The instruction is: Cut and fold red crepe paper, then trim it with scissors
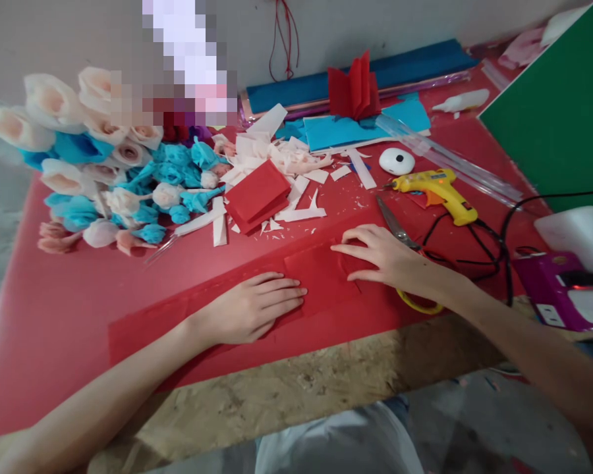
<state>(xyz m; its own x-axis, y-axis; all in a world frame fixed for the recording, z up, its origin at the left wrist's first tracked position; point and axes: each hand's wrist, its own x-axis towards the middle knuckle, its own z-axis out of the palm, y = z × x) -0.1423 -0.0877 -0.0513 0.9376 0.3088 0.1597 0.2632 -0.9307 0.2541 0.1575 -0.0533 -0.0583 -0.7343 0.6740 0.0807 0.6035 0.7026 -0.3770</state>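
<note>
A long red sheet of paper (153,329) lies on the red tabletop, with a smaller folded layer (319,276) of the same red at its right part. My left hand (257,306) rests flat on it, fingers stretched toward the right. At the sheet's right end is my right hand (383,257), its fingers spread and bent, the tips at the paper; nothing shows between them. Just beneath my right wrist lie scissors (398,224), their blades pointing away and the yellow handle (420,304) partly hidden by my forearm.
A yellow glue gun (439,191), a white round case (396,160) and clear sticks (454,161) lie at right. Folded red paper (257,196) sits among white scraps (277,155). Paper flowers (52,102) pile up at left. A purple power block (553,289) and cable stand far right.
</note>
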